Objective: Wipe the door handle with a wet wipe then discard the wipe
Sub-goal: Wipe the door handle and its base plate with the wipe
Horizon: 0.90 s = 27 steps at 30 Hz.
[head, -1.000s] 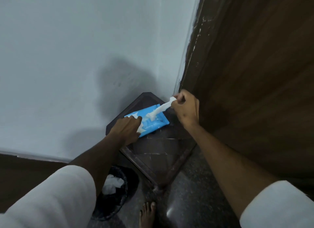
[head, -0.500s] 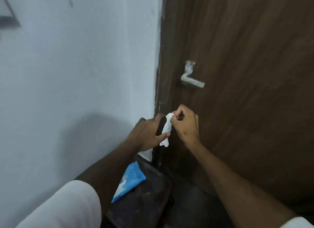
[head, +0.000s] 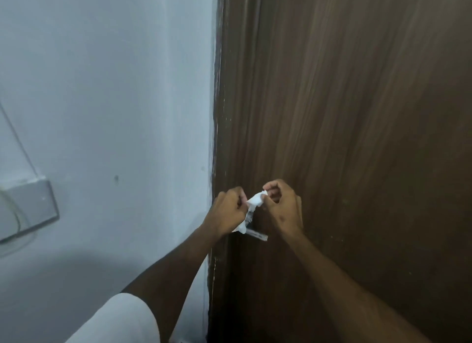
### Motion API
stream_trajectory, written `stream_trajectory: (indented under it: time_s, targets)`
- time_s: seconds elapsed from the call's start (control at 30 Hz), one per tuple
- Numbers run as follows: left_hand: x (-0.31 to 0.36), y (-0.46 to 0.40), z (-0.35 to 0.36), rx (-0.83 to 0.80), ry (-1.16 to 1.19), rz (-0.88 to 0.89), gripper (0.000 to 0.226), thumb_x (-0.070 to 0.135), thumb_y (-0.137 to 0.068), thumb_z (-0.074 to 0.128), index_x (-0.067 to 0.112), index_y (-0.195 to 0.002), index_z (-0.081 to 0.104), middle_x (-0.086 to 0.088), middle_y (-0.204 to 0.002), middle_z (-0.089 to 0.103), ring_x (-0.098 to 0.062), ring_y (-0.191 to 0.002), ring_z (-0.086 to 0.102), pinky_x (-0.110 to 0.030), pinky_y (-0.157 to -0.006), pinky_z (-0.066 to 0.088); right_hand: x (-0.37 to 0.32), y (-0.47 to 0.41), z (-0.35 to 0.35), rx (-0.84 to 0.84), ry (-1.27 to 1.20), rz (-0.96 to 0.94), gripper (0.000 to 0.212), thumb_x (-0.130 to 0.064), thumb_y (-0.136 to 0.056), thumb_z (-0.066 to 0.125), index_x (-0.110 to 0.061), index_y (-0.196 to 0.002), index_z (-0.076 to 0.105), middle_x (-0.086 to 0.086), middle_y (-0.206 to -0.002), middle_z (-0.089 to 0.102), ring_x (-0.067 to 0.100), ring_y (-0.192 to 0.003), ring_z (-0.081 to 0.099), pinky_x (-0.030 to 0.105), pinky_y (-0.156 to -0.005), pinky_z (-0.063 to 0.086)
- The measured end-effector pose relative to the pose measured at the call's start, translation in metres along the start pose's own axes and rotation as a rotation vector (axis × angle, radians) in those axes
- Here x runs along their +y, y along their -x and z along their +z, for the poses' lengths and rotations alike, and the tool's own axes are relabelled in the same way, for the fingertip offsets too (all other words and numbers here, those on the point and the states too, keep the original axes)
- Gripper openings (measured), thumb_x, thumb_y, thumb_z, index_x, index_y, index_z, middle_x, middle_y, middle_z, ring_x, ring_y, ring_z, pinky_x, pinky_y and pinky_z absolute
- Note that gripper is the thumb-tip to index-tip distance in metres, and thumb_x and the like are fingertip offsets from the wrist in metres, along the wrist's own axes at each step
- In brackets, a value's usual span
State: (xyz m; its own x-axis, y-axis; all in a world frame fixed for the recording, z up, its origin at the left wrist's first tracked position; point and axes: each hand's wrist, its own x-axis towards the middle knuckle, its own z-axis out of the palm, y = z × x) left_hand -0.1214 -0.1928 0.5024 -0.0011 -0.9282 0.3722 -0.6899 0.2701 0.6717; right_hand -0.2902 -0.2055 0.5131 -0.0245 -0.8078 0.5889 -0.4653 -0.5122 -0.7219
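Two hands up at the door: left hand (head: 227, 211) and right hand (head: 281, 204) each pinch the wet wipe (head: 251, 207), spreading it just above the door handle (head: 258, 234). Wiping hasn't begun, I'd say; next, lay it over the lever. Wall switch plate (head: 25, 207) sits well left, nothing blocking.

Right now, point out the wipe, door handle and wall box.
wipe (head: 255, 201), head view, bunched upper part between both hands
door handle (head: 258, 234), head view, lever's exposed end
wall box (head: 28, 209), head view, front face
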Motion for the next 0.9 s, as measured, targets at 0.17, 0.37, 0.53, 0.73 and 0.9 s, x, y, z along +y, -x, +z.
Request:
stream_trajectory:
  time_s: [0.17, 0.37, 0.53, 0.73, 0.9]
  targets:
    - [0.019, -0.026, -0.01, -0.059, 0.263, -0.191, 0.016, 0.019, -0.102, 0.061, 0.005, -0.102, 0.068, -0.018, -0.107, 0.074, -0.026, -0.095, 0.072, -0.039, -0.087, 0.062, 0.001, -0.022, -0.019, -0.013, 0.05, -0.022, 0.009, -0.014, -0.091, 0.069, -0.018, -0.089, 0.076, -0.007, -0.084, 0.074, 0.011, -0.082, 0.07, 0.039, -0.076, 0.058]
    - [0.006, -0.041, 0.004, -0.155, 0.441, -0.328, 0.015, 0.018, -0.097, 0.07, 0.004, -0.103, 0.073, -0.014, -0.106, 0.071, -0.027, -0.099, 0.07, -0.041, -0.088, 0.061, 0.03, -0.033, -0.019, -0.028, 0.048, 0.047, 0.01, -0.016, -0.093, 0.072, -0.015, -0.083, 0.074, -0.002, -0.082, 0.071, 0.017, -0.071, 0.072, 0.046, -0.069, 0.06]
    - [-0.029, -0.046, 0.02, -0.175, 0.42, -0.385, 0.011, 0.001, -0.084, 0.077, 0.012, -0.086, 0.076, -0.012, -0.098, 0.073, -0.029, -0.097, 0.069, -0.034, -0.079, 0.056, 0.075, -0.022, -0.01, -0.128, 0.079, 0.076, 0.012, -0.006, -0.091, 0.069, -0.012, -0.085, 0.077, -0.001, -0.079, 0.075, 0.013, -0.071, 0.072, 0.039, -0.071, 0.06]
    - [-0.067, -0.044, 0.048, -0.211, 0.209, -0.307, 0.015, -0.008, -0.073, 0.079, 0.005, -0.081, 0.079, -0.016, -0.083, 0.079, -0.037, -0.085, 0.074, -0.036, -0.076, 0.058, 0.12, 0.003, 0.012, -0.204, 0.264, 0.143, 0.022, -0.002, -0.083, 0.07, -0.023, -0.077, 0.071, -0.01, -0.078, 0.07, 0.001, -0.073, 0.065, 0.018, -0.064, 0.046]
    - [-0.088, -0.051, 0.075, -0.152, -0.05, -0.162, 0.023, -0.009, -0.074, 0.07, 0.012, -0.074, 0.078, -0.005, -0.081, 0.077, -0.02, -0.078, 0.072, -0.037, -0.072, 0.063, 0.142, 0.012, 0.025, -0.221, 0.468, -0.002, 0.03, 0.0, -0.086, 0.061, -0.03, -0.087, 0.061, -0.012, -0.087, 0.058, 0.006, -0.072, 0.06, 0.022, -0.059, 0.043]
